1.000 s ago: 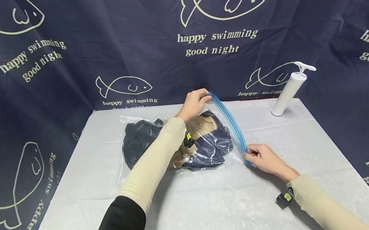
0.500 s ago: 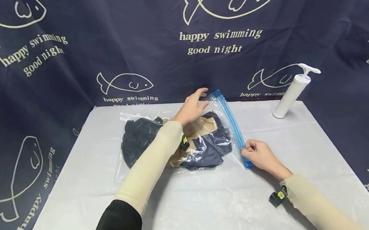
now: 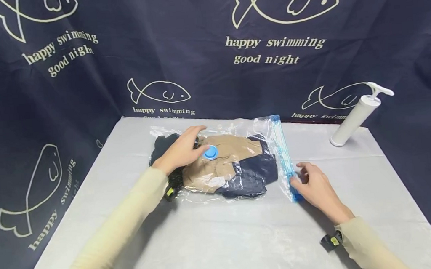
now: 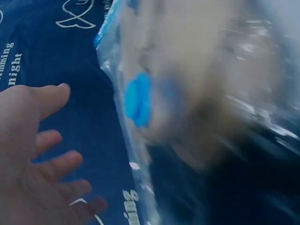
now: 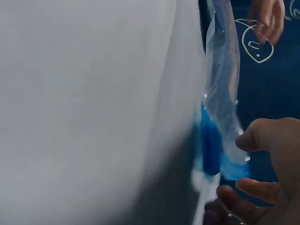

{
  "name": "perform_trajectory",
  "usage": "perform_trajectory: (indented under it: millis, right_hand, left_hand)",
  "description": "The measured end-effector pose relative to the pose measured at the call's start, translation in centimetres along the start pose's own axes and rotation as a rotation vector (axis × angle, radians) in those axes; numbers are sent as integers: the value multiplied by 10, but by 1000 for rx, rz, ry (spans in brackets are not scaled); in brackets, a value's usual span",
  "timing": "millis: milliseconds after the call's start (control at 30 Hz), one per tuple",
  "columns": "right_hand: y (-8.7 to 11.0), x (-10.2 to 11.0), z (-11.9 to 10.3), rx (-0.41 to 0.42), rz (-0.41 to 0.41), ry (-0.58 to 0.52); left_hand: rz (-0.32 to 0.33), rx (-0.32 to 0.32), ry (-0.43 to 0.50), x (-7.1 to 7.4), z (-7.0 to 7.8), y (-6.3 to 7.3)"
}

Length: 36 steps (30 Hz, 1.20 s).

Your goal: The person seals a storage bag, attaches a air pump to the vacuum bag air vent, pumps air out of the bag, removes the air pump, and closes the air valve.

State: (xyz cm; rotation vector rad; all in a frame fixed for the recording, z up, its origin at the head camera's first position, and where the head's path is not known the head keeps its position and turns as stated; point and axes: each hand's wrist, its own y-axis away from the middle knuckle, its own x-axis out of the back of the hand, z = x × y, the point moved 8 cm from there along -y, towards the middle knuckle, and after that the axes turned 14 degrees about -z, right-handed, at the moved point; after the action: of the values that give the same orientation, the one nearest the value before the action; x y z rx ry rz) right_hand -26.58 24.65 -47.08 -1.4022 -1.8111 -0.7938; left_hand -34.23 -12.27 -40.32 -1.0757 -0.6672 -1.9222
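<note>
A clear vacuum storage bag [image 3: 205, 196] lies flat on the table with folded tan and dark navy clothes [image 3: 235, 147] inside. Its round blue valve cap [image 3: 211, 152] shows on top, also in the left wrist view as a blue cap [image 4: 138, 99]. Over the bag's left part is my left hand [image 3: 180, 150], fingers spread and holding nothing, thumb tip beside the cap. A blue zip strip [image 3: 285, 158] runs along the bag's right end. My right hand [image 3: 314, 188] is at the strip's near end, fingers loosely bent, thumb right by the edge; the right wrist view shows the fingers [image 5: 258, 190] apart.
A white hand pump [image 3: 355, 119] with a T-shaped handle stands tilted at the table's back right. The white-covered table [image 3: 228, 243] meets a dark blue fish-print curtain [image 3: 200, 38] at its back and sides.
My left hand has let go of the zip strip's far end and moved left to the blue cap, uncovering it. My right fingers have loosened from the near end. The bag now lies flatter.
</note>
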Motion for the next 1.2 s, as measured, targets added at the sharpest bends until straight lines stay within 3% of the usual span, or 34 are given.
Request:
perform_trajectory:
  millis: [133,267,367,500,667,833,1033,1200]
  right_hand:
    - [-7,1,-21,86,31,43]
    - [-22,-7,-51,158,-38,96]
    - [-36,-16,-78,205,-135,131]
    - [-54,-28,-118,284,-230,169]
    - [-75,-50,-168,392,-283,230]
    - [-99,-76,-209,539,-270,296]
    - [-120,-100,-227,515,-309,347]
    - [-130,-103,-232,502,-312,365]
  left_hand:
    - [-25,156,-45,-6,-28,43]
    - [-31,293,-76,-15,-50,77]
    - [-39,372,-94,-22,-58,93]
    - [-45,420,-120,-29,-58,106]
    - [-37,413,-167,-38,-52,117]
    - [-41,361,-186,-54,-48,121]
    - [-2,325,-186,-62,-46,117]
    - [-33,301,-188,-64,-41,110]
